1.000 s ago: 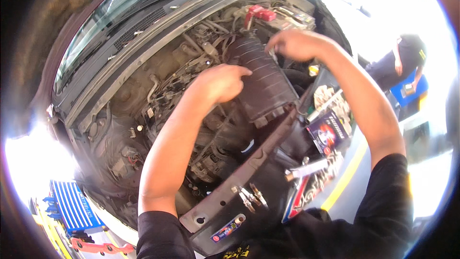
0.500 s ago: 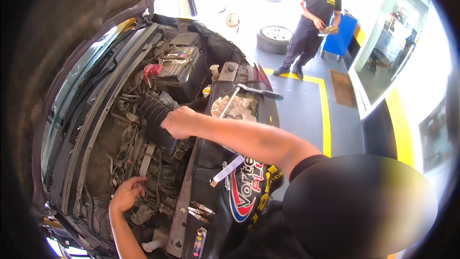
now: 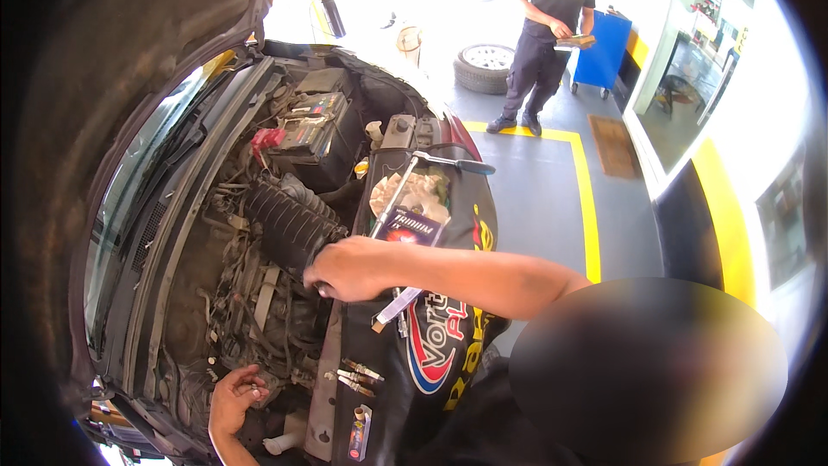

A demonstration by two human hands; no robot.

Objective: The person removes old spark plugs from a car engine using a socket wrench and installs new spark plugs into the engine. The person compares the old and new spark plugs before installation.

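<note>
My right hand (image 3: pixel 354 267) is closed at the front end of a black ribbed air duct (image 3: pixel 289 220) over the engine. Its fingertips are partly hidden. Lower left, my left hand (image 3: pixel 235 399) hovers over the engine bay with fingers curled, a small light thing at the fingertips too small to name. Several spark plugs (image 3: pixel 359 378) lie on the front edge beside a small narrow pack (image 3: pixel 360 436). Close to my right forearm are a dark purple box (image 3: pixel 414 226), a slim pale carton (image 3: pixel 398 306) and a ratchet with a long extension (image 3: pixel 397 194).
A black printed cover (image 3: pixel 466 293) drapes the car's front. The battery (image 3: pixel 315 129) sits at the far side under the raised hood (image 3: pixel 147 34). Farther off, a person (image 3: pixel 556 34) stands holding something flat near a wheel (image 3: pixel 485 67) and a blue cabinet (image 3: pixel 598 52).
My right hand has moved down and nearer, toward the front edge, and more of the ribbed duct shows. My left hand has dropped slightly, its fingers more curled. The purple box has come into sight.
</note>
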